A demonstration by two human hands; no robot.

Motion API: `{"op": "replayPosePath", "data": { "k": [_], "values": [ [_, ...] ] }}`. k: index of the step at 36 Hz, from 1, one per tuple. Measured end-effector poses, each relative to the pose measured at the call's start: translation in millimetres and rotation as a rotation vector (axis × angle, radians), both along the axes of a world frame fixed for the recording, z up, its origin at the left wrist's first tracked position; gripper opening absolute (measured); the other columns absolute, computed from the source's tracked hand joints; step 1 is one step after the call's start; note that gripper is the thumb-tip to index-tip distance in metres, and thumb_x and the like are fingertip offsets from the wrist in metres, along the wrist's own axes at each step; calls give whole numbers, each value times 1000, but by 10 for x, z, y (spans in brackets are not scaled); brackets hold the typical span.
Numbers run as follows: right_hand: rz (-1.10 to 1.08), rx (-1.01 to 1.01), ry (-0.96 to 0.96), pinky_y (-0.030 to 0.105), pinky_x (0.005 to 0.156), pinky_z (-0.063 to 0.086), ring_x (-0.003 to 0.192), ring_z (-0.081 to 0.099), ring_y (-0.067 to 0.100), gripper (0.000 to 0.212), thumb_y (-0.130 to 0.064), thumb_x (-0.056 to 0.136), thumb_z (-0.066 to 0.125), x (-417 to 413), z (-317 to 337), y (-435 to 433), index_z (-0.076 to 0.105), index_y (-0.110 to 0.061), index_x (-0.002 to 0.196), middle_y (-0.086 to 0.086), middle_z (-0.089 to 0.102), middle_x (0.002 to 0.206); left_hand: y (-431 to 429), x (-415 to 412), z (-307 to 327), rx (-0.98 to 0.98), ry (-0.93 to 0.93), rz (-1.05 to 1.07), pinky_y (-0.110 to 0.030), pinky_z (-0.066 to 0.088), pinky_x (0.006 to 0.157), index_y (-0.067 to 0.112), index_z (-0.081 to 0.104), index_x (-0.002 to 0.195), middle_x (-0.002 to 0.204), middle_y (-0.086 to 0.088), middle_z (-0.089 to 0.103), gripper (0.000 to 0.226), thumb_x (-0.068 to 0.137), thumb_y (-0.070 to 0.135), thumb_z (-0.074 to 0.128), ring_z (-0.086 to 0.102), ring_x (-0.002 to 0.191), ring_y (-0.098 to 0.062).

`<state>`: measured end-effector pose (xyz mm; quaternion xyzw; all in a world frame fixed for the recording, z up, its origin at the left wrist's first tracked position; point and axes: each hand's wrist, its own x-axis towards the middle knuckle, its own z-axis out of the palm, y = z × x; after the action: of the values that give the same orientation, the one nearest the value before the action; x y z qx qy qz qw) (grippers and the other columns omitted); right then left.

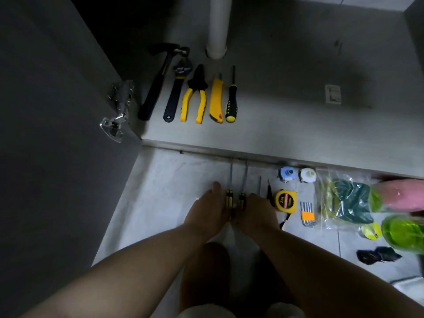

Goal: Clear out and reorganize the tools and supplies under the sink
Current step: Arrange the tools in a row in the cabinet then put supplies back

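Two long screwdrivers with yellow-and-black handles lie side by side on the tiled floor, shafts pointing at the cabinet. My left hand (207,208) grips the handle of the left screwdriver (229,196). My right hand (258,210) grips the handle of the right screwdriver (241,198). On the cabinet floor under the sink, a hammer (158,83), an adjustable wrench (175,90), yellow pliers (195,97), a yellow utility knife (216,99) and a short screwdriver (232,104) lie in a neat row.
Right of my hands lie two thin drivers (269,190), a yellow tape measure (285,200), hex keys (307,213), two plastic fittings (286,174) and a bag of sponges (344,200). A white drain pipe (218,24) rises behind the tool row. The open cabinet door (57,111) stands at the left.
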<state>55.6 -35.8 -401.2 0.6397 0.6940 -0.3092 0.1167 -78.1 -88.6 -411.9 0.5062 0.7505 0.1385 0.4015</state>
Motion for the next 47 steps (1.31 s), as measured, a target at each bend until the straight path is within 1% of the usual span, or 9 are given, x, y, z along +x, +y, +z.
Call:
{"op": "replayPosePath", "data": {
  "k": [8, 14, 21, 24, 28, 32, 35, 39, 47],
  "values": [
    [-83, -206, 13, 38, 74, 63, 78, 74, 26, 14, -21, 82, 75, -37, 26, -18, 68, -10, 86, 7, 73, 80, 91, 13, 20, -123, 63, 3, -32, 44, 71, 12, 52, 110, 109, -16, 68, 35, 87, 32, 71, 66, 102, -38],
    [107, -437, 25, 35, 75, 62, 79, 74, 20, 26, -25, 78, 83, 245, 321, 92, 68, -13, 96, 5, 75, 88, -359, -48, 161, -111, -132, -63, -35, 54, 81, 27, 56, 117, 102, 5, 68, 40, 82, 33, 73, 66, 91, -12],
    [-89, -801, 600, 30, 65, 60, 79, 75, 29, 15, -16, 94, 67, 511, 1051, 295, 66, -5, 105, 19, 75, 93, -343, 73, 554, 182, -246, 103, -32, 57, 66, 46, 48, 108, 88, 12, 68, 30, 82, 44, 62, 67, 78, -2],
    [-76, -636, 738, 31, 67, 58, 79, 72, 27, 24, -26, 97, 64, 468, 1287, 514, 66, -6, 110, 19, 73, 99, 62, 79, 782, 364, -223, 174, -38, 60, 71, 42, 49, 113, 91, 11, 67, 26, 91, 36, 61, 68, 82, -5],
    [-220, -265, 740, 38, 66, 59, 66, 72, 26, 14, -18, 93, 67, 302, 1394, 844, 63, -7, 86, 15, 71, 76, 674, 45, 1055, 605, 47, 165, -13, 47, 72, 26, 54, 126, 91, 16, 59, 29, 98, 28, 63, 57, 80, 1],
    [-350, -6, 626, 36, 68, 62, 62, 74, 21, 12, -17, 88, 71, 156, 1277, 1188, 64, -9, 87, 6, 73, 71, 1174, 31, 1167, 527, 253, 91, -32, 46, 70, 11, 62, 113, 97, -6, 67, 23, 98, 29, 63, 64, 90, -24],
    [-382, 125, 536, 20, 52, 55, 56, 71, 12, 15, -21, 87, 73, 98, 1134, 1391, 68, -7, 91, -1, 72, 65, 1429, 55, 1149, 463, 358, 37, -31, 40, 67, 9, 62, 107, 100, -12, 68, 24, 96, 29, 65, 67, 95, -30],
    [-311, 229, 385, 39, 83, 57, 86, 67, 24, 17, -28, 85, 71, 47, 971, 1529, 66, -12, 85, 5, 70, 85, 1545, 95, 1052, 421, 426, -4, -31, 37, 65, 7, 61, 103, 100, -15, 68, 24, 96, 30, 66, 68, 95, -33],
    [-298, 350, 366, 31, 69, 43, 81, 55, 18, 17, -27, 89, 67, 51, 794, 1518, 53, -18, 92, -6, 53, 80, 1409, 173, 1058, 480, 515, -4, -36, 50, 71, 14, 48, 133, 126, -11, 51, 45, 97, 36, 63, 63, 106, -29]
  ]
}}
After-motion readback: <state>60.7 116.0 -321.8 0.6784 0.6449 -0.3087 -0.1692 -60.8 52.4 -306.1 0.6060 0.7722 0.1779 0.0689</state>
